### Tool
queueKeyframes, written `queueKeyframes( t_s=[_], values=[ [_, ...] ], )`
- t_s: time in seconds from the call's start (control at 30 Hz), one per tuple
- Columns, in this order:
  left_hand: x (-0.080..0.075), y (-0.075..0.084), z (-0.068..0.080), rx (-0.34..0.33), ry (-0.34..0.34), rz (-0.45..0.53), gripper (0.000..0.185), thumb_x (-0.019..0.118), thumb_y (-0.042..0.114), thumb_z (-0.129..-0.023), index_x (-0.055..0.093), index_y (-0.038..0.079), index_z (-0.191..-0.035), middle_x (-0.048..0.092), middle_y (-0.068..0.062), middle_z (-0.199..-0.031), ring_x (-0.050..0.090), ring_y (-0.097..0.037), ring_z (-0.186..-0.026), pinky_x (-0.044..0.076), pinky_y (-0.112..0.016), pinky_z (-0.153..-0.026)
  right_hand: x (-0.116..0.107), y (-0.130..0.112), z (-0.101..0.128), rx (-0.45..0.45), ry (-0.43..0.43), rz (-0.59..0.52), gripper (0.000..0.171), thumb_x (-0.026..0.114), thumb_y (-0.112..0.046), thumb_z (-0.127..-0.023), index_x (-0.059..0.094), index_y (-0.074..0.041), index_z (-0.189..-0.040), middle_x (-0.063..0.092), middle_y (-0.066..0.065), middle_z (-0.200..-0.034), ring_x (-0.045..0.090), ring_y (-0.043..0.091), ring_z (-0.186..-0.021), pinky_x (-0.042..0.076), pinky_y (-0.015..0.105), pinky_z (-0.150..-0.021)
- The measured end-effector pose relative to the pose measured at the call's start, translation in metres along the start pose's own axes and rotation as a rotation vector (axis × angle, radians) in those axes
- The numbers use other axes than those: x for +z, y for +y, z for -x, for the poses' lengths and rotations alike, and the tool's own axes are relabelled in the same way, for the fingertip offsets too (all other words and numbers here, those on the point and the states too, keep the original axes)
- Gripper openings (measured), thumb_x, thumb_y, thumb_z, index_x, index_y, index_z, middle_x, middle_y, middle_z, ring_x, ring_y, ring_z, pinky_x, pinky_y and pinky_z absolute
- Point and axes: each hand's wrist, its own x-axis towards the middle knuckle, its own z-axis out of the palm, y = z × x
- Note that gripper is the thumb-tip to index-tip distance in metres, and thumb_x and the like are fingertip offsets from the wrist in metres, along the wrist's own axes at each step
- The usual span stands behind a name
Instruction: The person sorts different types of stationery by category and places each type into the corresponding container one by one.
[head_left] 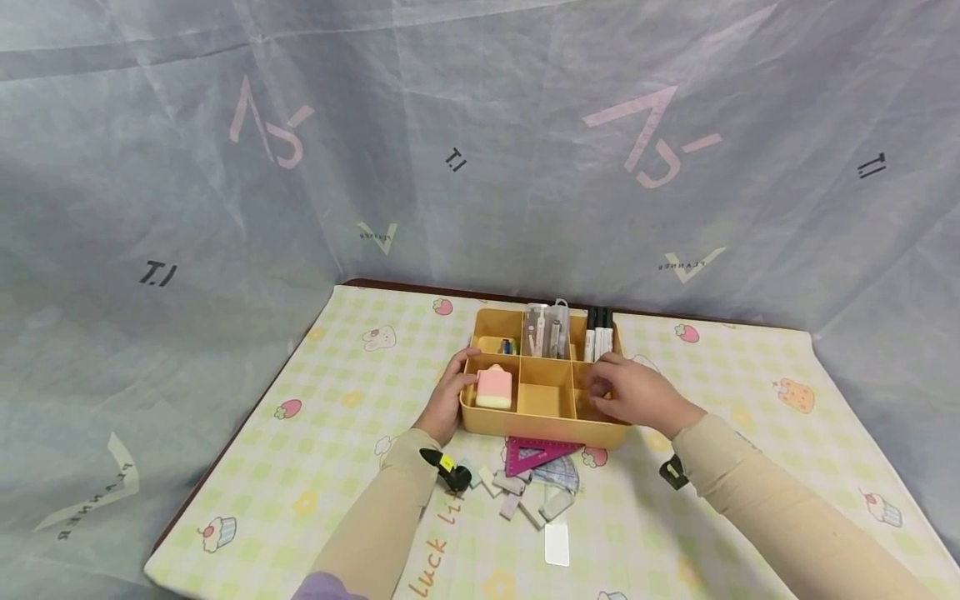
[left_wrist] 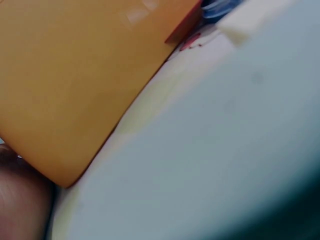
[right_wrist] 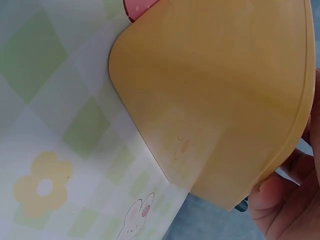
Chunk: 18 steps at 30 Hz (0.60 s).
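Your left hand [head_left: 447, 398] grips the yellow organizer tray [head_left: 543, 429] at its 9 o'clock wall, fingers curled over the rim beside the pink sharpener [head_left: 494, 387] in the near-left compartment. Your right hand [head_left: 633, 393] lies at the tray's 3 o'clock end, fingers hooked over the rim into the near-right compartment; the right wrist view shows fingertips [right_wrist: 277, 197] wrapped against the outer wall. The tray sits mid-table on the checked cloth [head_left: 337, 417], its long axis running 9 to 3 between both hands, each equally close. Erasers [head_left: 517, 492] and a purple set square [head_left: 536, 452] lie at its 6 o'clock side.
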Motion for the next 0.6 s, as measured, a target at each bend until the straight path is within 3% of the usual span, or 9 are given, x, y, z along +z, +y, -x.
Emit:
queueKeyframes(
  t_s=[0.3, 0.6],
  values=[
    [0.001, 0.002, 0.001, 0.0, 0.006, -0.006, 0.053, 0.046, 0.012, -0.096, 0.041, 0.014, -0.149, 0.018, 0.004, -0.167, 0.019, -0.024, -0.151, 0.018, -0.049, -0.121, -0.002, 0.003, 0.003, -0.001, 0.024, 0.002, 0.018, 0.078, -0.017, -0.085, 0.07, -0.009, -0.1, 0.063, 0.008, -0.1, 0.063, 0.026, -0.082, 0.054, 0.043, -0.075],
    [0.001, 0.002, 0.001, -0.006, 0.007, -0.012, 0.053, 0.045, 0.013, -0.097, 0.039, 0.012, -0.15, 0.021, 0.004, -0.166, 0.02, -0.024, -0.151, 0.018, -0.05, -0.121, -0.013, -0.019, 0.006, -0.038, 0.075, 0.03, 0.021, 0.079, -0.022, -0.086, 0.071, -0.012, -0.103, 0.064, 0.002, -0.102, 0.062, 0.016, -0.078, 0.054, 0.037, -0.072]
  ],
)
